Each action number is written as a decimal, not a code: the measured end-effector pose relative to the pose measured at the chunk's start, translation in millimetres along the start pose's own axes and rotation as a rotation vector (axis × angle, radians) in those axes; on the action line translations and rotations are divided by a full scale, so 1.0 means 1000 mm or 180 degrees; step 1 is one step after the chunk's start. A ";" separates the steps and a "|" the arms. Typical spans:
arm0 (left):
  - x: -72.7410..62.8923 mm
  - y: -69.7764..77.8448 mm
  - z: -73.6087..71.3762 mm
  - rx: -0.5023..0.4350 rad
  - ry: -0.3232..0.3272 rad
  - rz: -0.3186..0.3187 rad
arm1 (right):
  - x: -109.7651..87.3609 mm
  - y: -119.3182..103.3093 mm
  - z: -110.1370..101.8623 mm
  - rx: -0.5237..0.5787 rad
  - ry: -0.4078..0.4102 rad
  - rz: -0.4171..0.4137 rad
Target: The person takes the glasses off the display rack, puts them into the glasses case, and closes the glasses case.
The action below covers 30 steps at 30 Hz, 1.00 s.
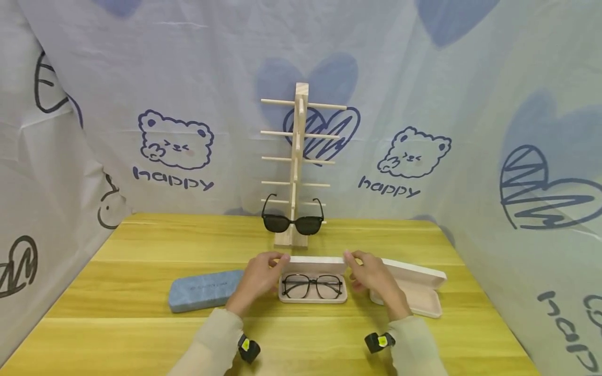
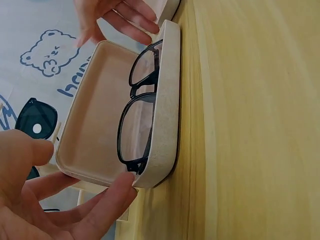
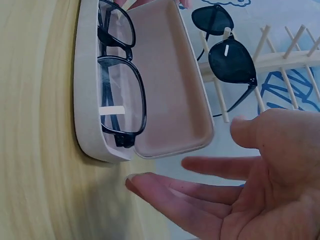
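Observation:
An open pale pink glasses case (image 1: 316, 266) stands on the table between both hands, its lid raised. Inside lies a pair of black-framed glasses (image 1: 313, 282), lenses facing up and forward. My left hand (image 1: 261, 272) is at the lid's left end, thumb by the upper corner. In the left wrist view its fingers (image 2: 107, 205) spread along the case's end, one fingertip right at the rim near the hinge. My right hand (image 1: 373, 274) is beside the lid's right end. In the right wrist view, its thumb and loosely extended fingers (image 3: 165, 192) show a gap to the lid.
A wooden rack (image 1: 301, 91) with several rods stands behind the case, holding dark sunglasses (image 1: 308, 225) low down. To the left lies a closed blue case (image 1: 204, 290). Another open pale case (image 1: 425, 303) stands on the right, partly behind my right hand. Printed cloth surrounds the table.

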State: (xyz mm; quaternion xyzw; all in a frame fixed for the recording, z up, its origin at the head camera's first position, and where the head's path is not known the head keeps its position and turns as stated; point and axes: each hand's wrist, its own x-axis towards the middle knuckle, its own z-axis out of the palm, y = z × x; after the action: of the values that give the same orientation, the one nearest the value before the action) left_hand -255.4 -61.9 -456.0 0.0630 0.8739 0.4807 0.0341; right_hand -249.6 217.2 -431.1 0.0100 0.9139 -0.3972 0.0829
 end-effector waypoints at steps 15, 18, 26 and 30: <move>0.000 0.001 0.001 0.0041 -0.0099 -0.0148 | 0.004 0.002 0.008 0.0410 -0.0246 -0.0017; -0.001 0.000 0.002 0.0014 -0.0130 -0.0195 | 0.005 0.004 0.009 0.0458 -0.0288 -0.0011; -0.005 0.000 0.003 -0.0084 -0.0199 -0.0219 | 0.004 0.009 0.008 0.0643 -0.0427 -0.0006; -0.007 -0.001 0.002 -0.0075 -0.0213 -0.0217 | 0.004 0.011 0.008 0.0620 -0.0450 -0.0049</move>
State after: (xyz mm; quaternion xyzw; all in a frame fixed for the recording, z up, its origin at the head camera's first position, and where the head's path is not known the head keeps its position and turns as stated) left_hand -248.7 -61.8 -457.4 0.0488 0.8682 0.4871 0.0805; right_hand -251.9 218.3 -445.0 -0.0171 0.8629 -0.4845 0.1428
